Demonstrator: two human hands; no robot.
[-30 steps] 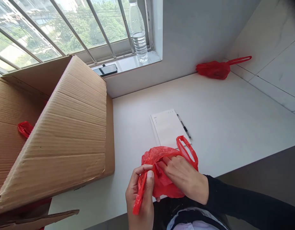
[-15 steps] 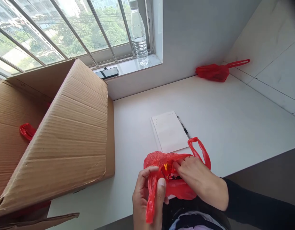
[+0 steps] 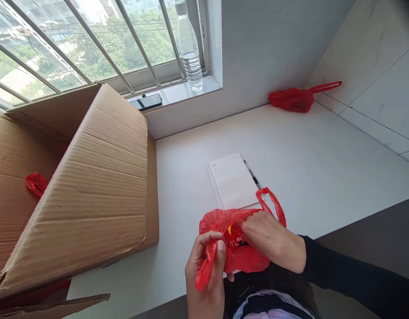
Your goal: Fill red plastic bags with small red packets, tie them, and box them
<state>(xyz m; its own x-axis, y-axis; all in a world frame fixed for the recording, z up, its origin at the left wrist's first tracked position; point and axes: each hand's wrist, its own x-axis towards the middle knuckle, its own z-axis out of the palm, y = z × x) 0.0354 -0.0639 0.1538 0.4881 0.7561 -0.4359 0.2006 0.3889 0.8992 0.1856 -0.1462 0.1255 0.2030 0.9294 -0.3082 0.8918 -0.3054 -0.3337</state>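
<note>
Close to the front edge of the table, a red plastic bag (image 3: 247, 260) hangs open between my hands. My left hand (image 3: 207, 263) pinches one handle of it between thumb and fingers, with the handle's loop drooping over the palm. My right hand (image 3: 267, 235) reaches into the bag's mouth, its fingers hidden inside. Part of a shiny packet (image 3: 233, 237) in red, yellow and black shows in the opening. The bag's other handle stands up as a loop behind my right wrist.
Behind the bag lie a white notebook (image 3: 234, 181) and a pen (image 3: 252, 175). A large open cardboard box (image 3: 101, 177) stands left, red plastic inside. Another red bag (image 3: 292, 100) rests by the wall. A bottle (image 3: 192, 57) and a phone (image 3: 147, 102) are on the sill.
My right hand has gone deeper into the bag, and its fingers are now out of sight. The handle in my left hand has shifted slightly up and left.
</note>
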